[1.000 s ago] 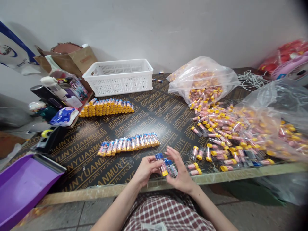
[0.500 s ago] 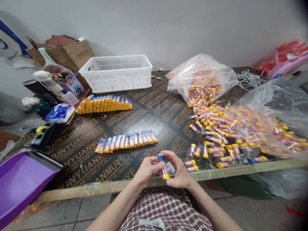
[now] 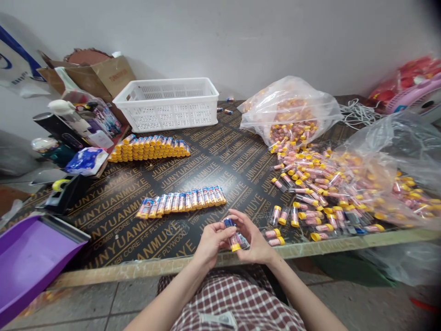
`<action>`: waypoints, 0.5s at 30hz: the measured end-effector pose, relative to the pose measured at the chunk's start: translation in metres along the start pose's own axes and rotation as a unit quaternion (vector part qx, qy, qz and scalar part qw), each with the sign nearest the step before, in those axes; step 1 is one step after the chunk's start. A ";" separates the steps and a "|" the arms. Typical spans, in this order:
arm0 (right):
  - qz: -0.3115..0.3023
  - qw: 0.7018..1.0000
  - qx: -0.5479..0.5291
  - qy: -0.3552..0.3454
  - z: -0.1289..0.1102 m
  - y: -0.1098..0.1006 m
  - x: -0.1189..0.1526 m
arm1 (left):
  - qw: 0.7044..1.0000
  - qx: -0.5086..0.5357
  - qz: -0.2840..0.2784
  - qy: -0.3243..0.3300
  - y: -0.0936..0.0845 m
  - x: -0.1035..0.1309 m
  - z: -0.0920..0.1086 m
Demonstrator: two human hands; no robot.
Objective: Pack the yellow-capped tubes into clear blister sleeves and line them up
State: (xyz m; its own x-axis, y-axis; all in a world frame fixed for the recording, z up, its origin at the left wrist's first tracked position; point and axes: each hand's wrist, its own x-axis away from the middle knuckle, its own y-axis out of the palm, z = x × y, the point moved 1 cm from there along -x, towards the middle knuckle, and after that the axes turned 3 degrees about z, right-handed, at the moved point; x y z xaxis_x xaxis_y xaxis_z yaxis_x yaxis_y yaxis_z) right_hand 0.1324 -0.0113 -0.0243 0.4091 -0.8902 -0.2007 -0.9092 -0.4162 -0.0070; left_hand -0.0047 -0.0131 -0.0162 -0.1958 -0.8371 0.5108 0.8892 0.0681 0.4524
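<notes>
Close to the table's front edge, a small clear tube with a blue top and a yellow end stands slightly tilted between my hands. My left hand pinches its upper part between thumb and fingers. My right hand curls round it from the other side, fingers at the blue top and thumb low by the yellow end. Something pale and printed shows behind the tube at my right palm; I cannot tell what it is. Just beyond lies a row of labelled tubes with yellow ends towards me.
Loose pink-filled tubes spill from a clear plastic bag on the right. At the back stand a white basket and a stack of labelled tubes. A tape dispenser and a purple dustpan are at left.
The tube has tilted a little and its blue top has shifted slightly left and up. My left thumb has moved up to near the blue top. Everything on the table stays put.
</notes>
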 end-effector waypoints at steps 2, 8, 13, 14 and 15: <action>0.016 1.000 0.021 -0.010 -0.001 0.000 0.000 | 1.000 0.000 0.009 0.006 0.003 0.002 0.001; 0.029 0.992 0.102 -0.063 -0.005 -0.006 0.000 | 1.000 -0.010 0.007 0.008 0.006 0.005 0.001; 0.020 0.997 0.061 -0.047 -0.002 -0.006 -0.001 | 0.999 0.002 0.032 0.006 0.005 0.004 0.002; 0.017 0.999 0.035 -0.029 -0.001 -0.005 -0.002 | 0.999 0.006 0.041 0.009 0.005 0.003 0.002; 0.016 1.000 0.004 -0.013 0.001 -0.005 -0.002 | 0.999 0.009 0.047 0.011 0.005 0.003 0.003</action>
State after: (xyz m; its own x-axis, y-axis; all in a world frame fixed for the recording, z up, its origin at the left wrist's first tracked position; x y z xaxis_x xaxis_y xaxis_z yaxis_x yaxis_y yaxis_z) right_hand 0.1356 -0.0071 -0.0245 0.3784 -0.8976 -0.2262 -0.9222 -0.3866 -0.0087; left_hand -0.0016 -0.0140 -0.0102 -0.1029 -0.8381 0.5357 0.8960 0.1559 0.4159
